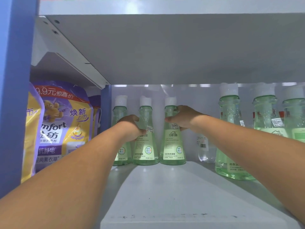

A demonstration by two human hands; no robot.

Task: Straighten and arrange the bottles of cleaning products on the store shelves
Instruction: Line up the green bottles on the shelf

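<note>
Three pale green bottles with white caps stand upright at the back of the white shelf (165, 187). My left hand (130, 128) grips the middle bottle (146, 146) from its left side at the neck. My right hand (183, 118) grips the right bottle of the three (172, 146) around its upper neck from the right. The leftmost bottle (119, 113) stands behind my left hand, partly hidden. Both gripped bottles show their labels facing forward.
Larger green bottles (229, 138) stand in a row at the right, nearer the front. A clear bottle (204, 149) sits behind them. Purple and yellow softener pouches (64, 123) fill the bay to the left, past a blue divider (105, 106). The upper shelf (165, 47) hangs low overhead.
</note>
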